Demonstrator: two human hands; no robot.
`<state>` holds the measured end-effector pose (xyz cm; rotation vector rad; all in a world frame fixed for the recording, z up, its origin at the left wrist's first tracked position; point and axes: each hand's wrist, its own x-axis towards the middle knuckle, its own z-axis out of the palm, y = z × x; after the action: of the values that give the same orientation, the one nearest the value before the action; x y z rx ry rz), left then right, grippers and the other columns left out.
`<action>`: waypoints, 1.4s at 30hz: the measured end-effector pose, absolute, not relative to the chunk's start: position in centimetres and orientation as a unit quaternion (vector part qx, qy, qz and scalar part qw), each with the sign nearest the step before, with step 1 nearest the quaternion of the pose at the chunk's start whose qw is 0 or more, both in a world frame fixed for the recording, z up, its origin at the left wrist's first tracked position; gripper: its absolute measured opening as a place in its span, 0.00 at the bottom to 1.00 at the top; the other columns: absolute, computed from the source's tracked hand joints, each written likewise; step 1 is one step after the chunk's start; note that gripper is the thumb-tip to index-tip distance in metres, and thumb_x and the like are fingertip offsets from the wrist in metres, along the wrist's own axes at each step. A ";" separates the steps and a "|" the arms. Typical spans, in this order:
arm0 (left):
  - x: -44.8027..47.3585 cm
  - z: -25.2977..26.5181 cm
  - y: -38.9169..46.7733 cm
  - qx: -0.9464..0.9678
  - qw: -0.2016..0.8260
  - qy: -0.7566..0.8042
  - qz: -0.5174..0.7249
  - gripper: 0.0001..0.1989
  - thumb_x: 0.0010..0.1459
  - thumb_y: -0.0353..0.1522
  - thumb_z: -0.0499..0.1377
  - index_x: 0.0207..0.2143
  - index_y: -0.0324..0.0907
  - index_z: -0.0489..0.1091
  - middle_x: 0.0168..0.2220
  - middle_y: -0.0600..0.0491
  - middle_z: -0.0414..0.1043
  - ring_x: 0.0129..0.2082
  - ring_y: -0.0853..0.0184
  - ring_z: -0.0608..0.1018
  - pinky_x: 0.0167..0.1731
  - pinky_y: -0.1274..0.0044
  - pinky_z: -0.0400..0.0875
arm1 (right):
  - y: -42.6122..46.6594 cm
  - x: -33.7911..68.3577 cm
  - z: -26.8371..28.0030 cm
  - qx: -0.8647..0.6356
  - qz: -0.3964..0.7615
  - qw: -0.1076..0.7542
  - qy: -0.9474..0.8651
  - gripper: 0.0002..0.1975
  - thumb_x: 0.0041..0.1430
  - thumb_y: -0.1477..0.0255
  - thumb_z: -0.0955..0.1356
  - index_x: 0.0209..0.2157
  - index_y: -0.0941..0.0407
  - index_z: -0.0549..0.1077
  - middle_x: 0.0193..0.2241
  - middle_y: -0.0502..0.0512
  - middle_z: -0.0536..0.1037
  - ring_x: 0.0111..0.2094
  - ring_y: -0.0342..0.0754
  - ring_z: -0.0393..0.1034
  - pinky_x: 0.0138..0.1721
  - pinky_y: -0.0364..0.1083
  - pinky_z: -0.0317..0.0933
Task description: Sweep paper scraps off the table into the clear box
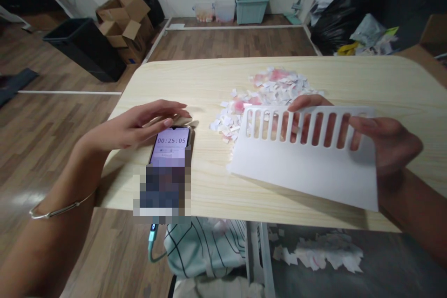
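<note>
Slotted white card [303, 172] is in the right hand [391, 142], tilted above the tabletop [216, 191], partly in front of a spread of white and pink paper scraps [279, 91]. That hand's grip is closed on the card at its right end: thumb on the near face, fingers behind, showing through the slots. Whether the card's lower left corner touches the wood is hard to tell.

The left hand [143, 121] has its fingers loosely extended at the top end of a phone [171, 149], its grip relaxed with nothing in it; contact with the phone cannot be made out. The screen reads 00:25:05, its lower part blurred out.

As for progress, the card is already in hand, and the work looks to be under way rather than finished. The scraps lie loose and ungathered on the wood, and more pieces [328, 251] lie on a dark surface [384, 270] below the near edge. How much is left cannot be judged.
</note>
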<state>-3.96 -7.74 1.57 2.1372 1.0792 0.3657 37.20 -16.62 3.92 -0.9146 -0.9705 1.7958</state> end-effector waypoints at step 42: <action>-2.5 0.5 -7.4 0.786 0.243 0.509 0.253 0.22 0.73 0.53 0.54 0.59 0.55 0.76 0.68 0.49 0.76 0.72 0.53 0.71 0.74 0.58 0.64 | -16.9 37.6 3.5 -0.348 0.716 0.373 -0.477 0.23 0.51 0.58 0.74 0.50 0.44 0.80 0.40 0.57 0.83 0.40 0.61 0.82 0.36 0.55 0.77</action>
<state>-2.51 -7.36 0.49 2.1482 1.3905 0.6920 37.60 -16.87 3.47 -0.8917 -1.2220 1.8340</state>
